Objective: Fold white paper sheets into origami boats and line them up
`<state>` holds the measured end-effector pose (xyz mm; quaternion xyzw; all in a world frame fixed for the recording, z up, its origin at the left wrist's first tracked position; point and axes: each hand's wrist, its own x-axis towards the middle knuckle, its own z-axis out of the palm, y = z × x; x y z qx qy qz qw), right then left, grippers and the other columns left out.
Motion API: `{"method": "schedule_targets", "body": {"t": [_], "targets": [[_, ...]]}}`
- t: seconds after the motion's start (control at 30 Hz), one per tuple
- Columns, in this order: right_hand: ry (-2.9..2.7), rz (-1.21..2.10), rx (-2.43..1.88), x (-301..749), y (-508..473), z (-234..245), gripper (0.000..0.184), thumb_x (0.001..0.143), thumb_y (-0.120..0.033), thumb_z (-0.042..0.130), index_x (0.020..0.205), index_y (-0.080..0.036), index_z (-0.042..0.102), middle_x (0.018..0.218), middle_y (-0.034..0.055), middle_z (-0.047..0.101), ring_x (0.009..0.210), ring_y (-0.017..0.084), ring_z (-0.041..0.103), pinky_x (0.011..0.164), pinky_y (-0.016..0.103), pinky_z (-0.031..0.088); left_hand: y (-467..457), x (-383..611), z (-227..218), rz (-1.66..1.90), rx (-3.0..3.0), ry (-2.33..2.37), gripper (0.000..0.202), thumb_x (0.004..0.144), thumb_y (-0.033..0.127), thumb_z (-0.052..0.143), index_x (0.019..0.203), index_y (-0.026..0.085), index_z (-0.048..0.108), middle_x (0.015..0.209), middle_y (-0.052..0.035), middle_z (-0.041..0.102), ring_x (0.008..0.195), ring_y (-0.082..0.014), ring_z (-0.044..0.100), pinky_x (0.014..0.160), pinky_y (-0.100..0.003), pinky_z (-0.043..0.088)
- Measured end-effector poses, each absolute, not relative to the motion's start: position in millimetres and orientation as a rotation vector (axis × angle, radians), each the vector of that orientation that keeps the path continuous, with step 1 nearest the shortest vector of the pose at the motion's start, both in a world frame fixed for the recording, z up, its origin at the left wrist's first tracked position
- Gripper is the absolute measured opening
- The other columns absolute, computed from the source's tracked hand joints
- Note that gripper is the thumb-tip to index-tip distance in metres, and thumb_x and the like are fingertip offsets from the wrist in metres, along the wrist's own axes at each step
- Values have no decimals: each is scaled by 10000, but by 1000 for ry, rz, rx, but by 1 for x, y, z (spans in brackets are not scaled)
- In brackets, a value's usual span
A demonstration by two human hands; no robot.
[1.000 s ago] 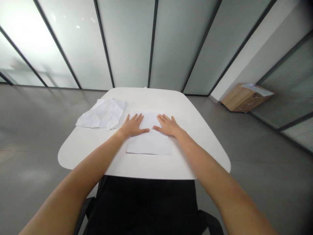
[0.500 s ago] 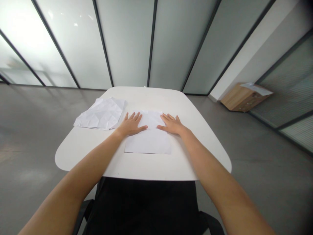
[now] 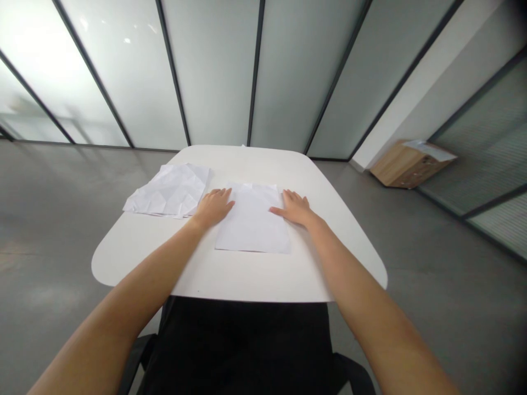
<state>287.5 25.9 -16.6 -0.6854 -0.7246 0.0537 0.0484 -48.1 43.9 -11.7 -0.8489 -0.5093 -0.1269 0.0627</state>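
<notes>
a white sheet of paper (image 3: 252, 222) lies flat on the white table (image 3: 247, 277), in the middle of the top and a little towards the near edge, with its far edge faintly wrinkled. the left hand (image 3: 213, 207) rests palm down on the sheet's left edge near the far corner, fingers stretched forward and loosely together. the right hand (image 3: 295, 207) rests the same way on the right edge, thumb pointing inward over the paper. both hands are laid out flat and unclenched; neither one grasps anything, they only press on the sheet from either side, with bare paper between them. both forearms reach in from the bottom corners of the view.

just left of the left hand, on the far left part of the table, sits a pile of creased paper (image 3: 168, 191), its sheets full of fold marks and fanned a bit unevenly. it lies just beside the flat sheet; i cannot tell whether the two touch.

below the near table edge is the person's dark clothing (image 3: 242, 345), with a black chair arm (image 3: 138, 354) on each side. the grey floor (image 3: 49, 230) spreads around the table. behind it stands a frosted glass wall (image 3: 214, 71) with dark frames. by the wall to the right, well apart from the table, stands a wooden box (image 3: 401, 167) with a pale sheet (image 3: 430, 149) on top.
</notes>
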Motion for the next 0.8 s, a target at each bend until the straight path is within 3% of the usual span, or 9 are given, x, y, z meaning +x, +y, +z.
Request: {"method": "schedule_targets", "body": {"t": [0.1,0.23,0.43,0.6,0.8], "targets": [[-2170,164,-2132,291,25,-16,977,937,-858,519,1655,-202,425,1780,216,274,1644,451,233,1288,725,191,40,-45,-10,-362,-2522,-1626,544,1104,448,469,1566,162,511,1429,-168,696,1351,-320,619,1130,-427,482],[-2206,158,-2027,286,26,-14,721,995,-711,586,1560,-264,559,1744,142,389,1627,435,273,1269,730,232,33,-38,-2,-364,-2437,-1751,535,1090,484,510,1549,209,514,1304,-156,751,1266,-332,657,1054,-430,508],[-2073,132,-1839,275,28,-13,466,923,-433,769,1337,-238,678,1417,114,708,1358,315,610,1167,477,452,34,-36,2,-503,-2439,-1829,598,1059,452,569,1600,222,465,1270,-151,761,1227,-343,663,1034,-443,522],[-1846,245,-1818,272,26,-15,489,845,-307,793,1300,-266,622,1180,57,776,1150,276,696,1047,451,522,46,-44,-7,-668,-2505,-1856,639,1020,427,625,1603,219,465,1341,-137,746,1249,-344,661,1089,-468,508],[-1769,288,-1825,272,27,-13,519,830,-258,782,1321,-244,612,1086,49,791,1076,263,716,1026,428,527,55,-51,-12,-923,-2633,-1945,910,938,402,742,1688,176,279,1346,-122,755,1251,-308,687,1116,-440,504]]}}
